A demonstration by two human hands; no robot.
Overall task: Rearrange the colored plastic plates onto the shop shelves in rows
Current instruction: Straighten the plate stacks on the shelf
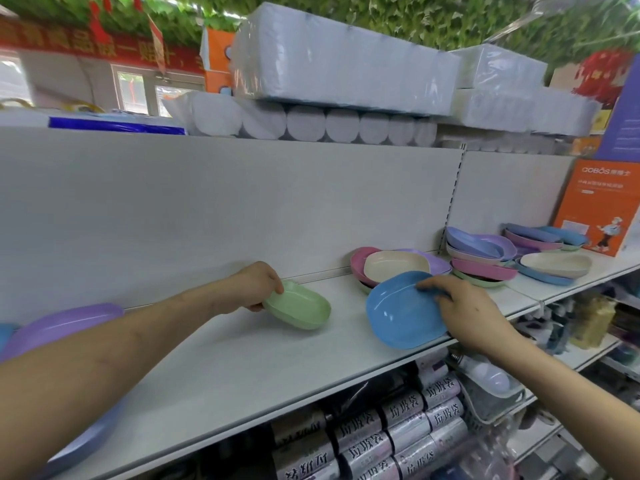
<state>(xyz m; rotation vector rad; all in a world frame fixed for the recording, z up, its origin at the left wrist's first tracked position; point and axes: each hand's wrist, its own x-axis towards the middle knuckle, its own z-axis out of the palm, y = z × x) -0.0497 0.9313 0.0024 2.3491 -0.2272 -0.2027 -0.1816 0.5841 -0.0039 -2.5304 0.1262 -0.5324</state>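
Note:
My left hand [258, 287] grips the rim of a green plate [301, 310], tilted on the white shelf [214, 368] near the back panel. My right hand [464, 313] holds a blue plate [398, 317] at its right rim, its near edge overhanging the shelf front. Behind it lies a loose pile with a pink plate [356, 263], a cream plate [394, 266] and a lilac one [438, 263]. A purple plate [65, 323] sits at the far left, partly hidden by my left arm.
More stacked plates [481, 256] in blue, pink, cream and green fill the shelf to the right, beside an orange box [599, 206]. Wrapped paper rolls [332, 81] sit on top. Rolled bags [398, 434] and a white basket [491, 400] fill the shelf below.

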